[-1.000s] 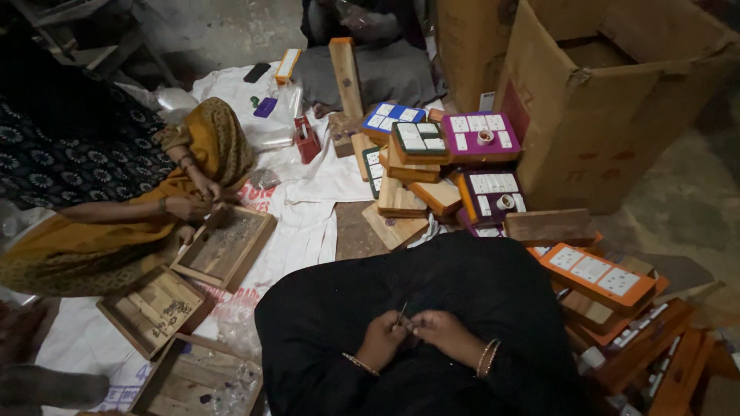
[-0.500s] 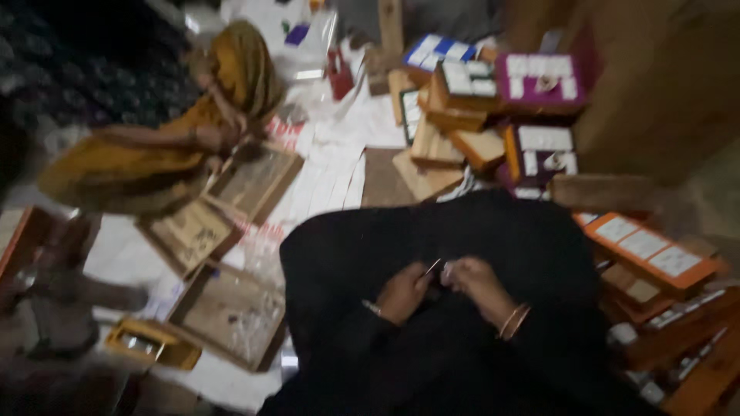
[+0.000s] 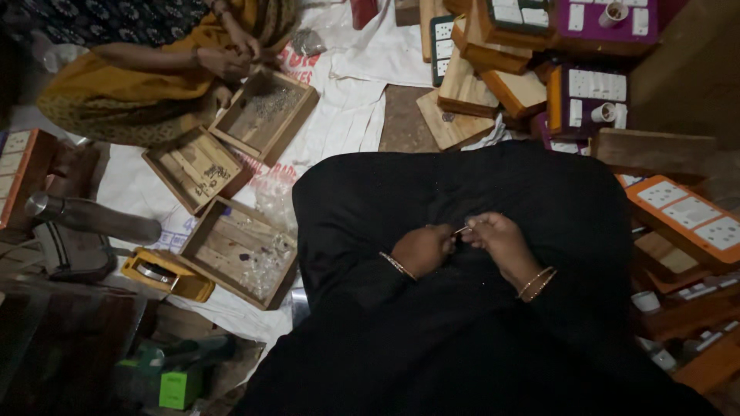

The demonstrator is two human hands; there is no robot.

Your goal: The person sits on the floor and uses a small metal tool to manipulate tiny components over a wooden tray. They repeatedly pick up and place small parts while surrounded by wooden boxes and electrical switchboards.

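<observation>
Over my lap, covered in black cloth (image 3: 462,192), my two hands meet. My left hand (image 3: 422,250) and my right hand (image 3: 501,240) pinch a small thin pale piece (image 3: 462,229) between their fingertips. Both wrists carry bangles. What the piece is cannot be made out. Left of my lap lies an open wooden tray (image 3: 240,250) with small parts in it.
Another person in yellow cloth (image 3: 139,81) sits at the upper left, hands together above two more wooden trays (image 3: 266,112). Stacked wooden switch boards (image 3: 532,73) fill the top right and right side. A yellow tool (image 3: 166,275), a metal flask (image 3: 92,219) and a green box (image 3: 179,387) lie left.
The view has swung down and left, so the trays and the other person sit higher in frame. My hands stay together over my lap with the small piece.
</observation>
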